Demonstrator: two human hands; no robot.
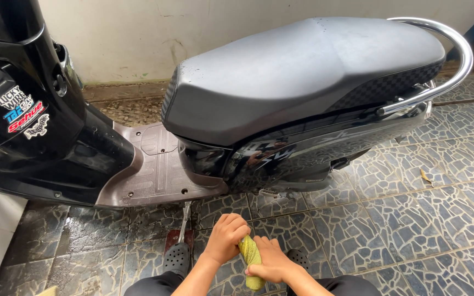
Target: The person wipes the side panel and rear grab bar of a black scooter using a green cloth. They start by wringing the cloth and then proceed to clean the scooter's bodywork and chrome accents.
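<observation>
The person stands beside a black scooter [281,142] on a wet tiled floor [412,219] and looks down at both hands, which meet low in the near middle of the scene. Between them is a rolled yellow-green cloth [251,260], held upright just above the floor tiles. The left hand [226,237] wraps the top of the roll, its grip clamped on the cloth with the fingers curled over the upper end. The right hand [269,262] closes around the middle and lower part, its grip also clamped on the cloth, thumb pressed along the side. The two hands touch each other around the roll, and the lower tip of the cloth shows below the right hand.

Just beyond the hands, the scooter fills the far half of the view. Its grey seat [303,71] sits to the right of centre, with a curved chrome rail [456,60] bending around the seat's right end. The brown footboard [154,164] lies to the left of the seat, and the black front panel with stickers [23,109] rises at the far left. A thin metal stand [185,219] reaches down from the footboard to the floor, near the left hand. A dark perforated shoe [175,257] shows on the floor left of the hands. A pale wall [138,33] runs behind the scooter.
</observation>
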